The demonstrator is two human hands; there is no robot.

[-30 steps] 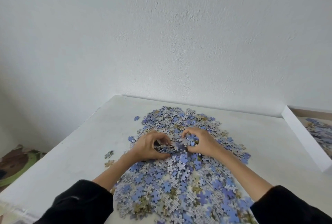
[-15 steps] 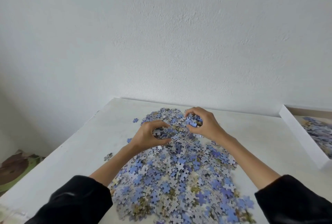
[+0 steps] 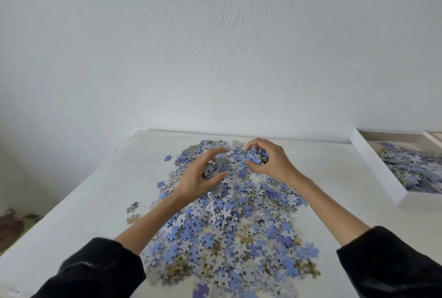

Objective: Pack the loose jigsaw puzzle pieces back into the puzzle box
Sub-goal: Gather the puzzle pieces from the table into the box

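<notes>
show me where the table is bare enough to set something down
Bare: the table left of the puzzle pieces, bar a few strays; the strip between pieces and puzzle box. Crowded: the middle, where left hand and right hand hold pieces.

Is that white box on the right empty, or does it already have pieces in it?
Partly filled: the open puzzle box holds a heap of blue puzzle pieces. Its right part is out of frame.
</notes>
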